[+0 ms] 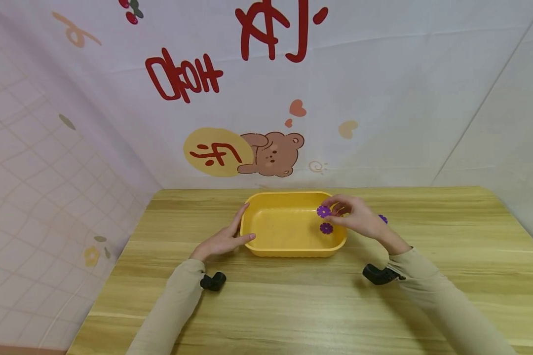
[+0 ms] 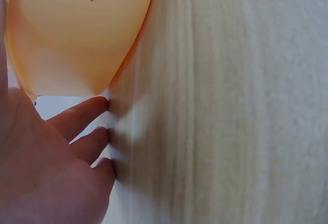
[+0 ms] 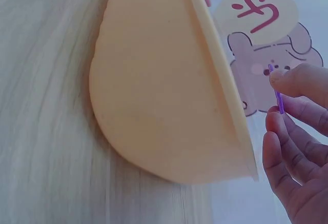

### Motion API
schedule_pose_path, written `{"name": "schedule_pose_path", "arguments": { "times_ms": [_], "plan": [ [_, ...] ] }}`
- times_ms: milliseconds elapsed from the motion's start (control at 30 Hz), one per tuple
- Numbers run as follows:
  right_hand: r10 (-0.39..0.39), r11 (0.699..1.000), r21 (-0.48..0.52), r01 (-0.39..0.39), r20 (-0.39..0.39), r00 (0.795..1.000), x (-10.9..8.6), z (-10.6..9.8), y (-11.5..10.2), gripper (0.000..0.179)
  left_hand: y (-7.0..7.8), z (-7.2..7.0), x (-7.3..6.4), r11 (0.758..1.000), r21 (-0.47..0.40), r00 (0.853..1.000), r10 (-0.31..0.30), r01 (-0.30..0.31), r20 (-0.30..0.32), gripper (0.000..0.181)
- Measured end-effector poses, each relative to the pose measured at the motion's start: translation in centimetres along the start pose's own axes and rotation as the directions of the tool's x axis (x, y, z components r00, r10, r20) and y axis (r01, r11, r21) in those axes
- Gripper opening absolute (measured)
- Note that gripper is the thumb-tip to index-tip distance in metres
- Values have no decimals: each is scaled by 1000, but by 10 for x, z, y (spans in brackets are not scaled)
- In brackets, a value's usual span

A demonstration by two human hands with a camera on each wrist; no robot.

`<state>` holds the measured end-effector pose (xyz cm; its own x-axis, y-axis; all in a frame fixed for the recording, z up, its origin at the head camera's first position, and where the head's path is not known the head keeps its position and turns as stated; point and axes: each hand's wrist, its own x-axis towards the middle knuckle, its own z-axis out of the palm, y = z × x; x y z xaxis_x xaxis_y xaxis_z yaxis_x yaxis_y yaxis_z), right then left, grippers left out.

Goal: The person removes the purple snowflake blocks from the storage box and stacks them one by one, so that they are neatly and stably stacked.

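A yellow plastic basin [image 1: 288, 253] sits on the wooden table. My left hand [image 1: 224, 241] holds its left end, the thumb over the rim and other fingers along the outside; in the left wrist view several fingertips [image 2: 100, 103] reach down beside the basin wall [image 2: 77, 44]. Above the basin's right end, my right hand [image 1: 355, 216] pinches a purple notched flower-shaped disc [image 1: 323, 211] between thumb and fingers. This disc [image 3: 280, 102] appears edge-on in the right wrist view. A second purple disc [image 1: 326, 228] is at the right inside the basin.
Another purple disc [image 1: 383, 218] lies on the table [image 1: 288, 305] to the right, partly hidden by the right wrist. A white printed cloth [image 1: 373, 88] hangs behind the table. Dark devices are strapped at both wrists, including a right-wrist device [image 1: 377, 274].
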<state>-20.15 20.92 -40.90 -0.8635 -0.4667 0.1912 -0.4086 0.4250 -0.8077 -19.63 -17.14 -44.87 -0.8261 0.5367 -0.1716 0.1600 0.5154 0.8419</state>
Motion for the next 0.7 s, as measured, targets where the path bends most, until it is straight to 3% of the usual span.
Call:
{"name": "schedule_pose_path", "arguments": {
  "times_ms": [233,500,700],
  "plan": [
    [-12,1000,0,12,-72,997,-8,-10,6,28,-2,1,0,1000,0,1000,-2,2,-4,89],
    [-32,999,-16,31,-115,993,-20,-22,-21,27,-1,0,-1,1000,-15,1000,13,-13,-3,88],
    [-25,999,-29,21,-136,990,-26,-29,-22,26,-1,0,0,1000,-9,1000,-1,1,0,89]
  ]
}}
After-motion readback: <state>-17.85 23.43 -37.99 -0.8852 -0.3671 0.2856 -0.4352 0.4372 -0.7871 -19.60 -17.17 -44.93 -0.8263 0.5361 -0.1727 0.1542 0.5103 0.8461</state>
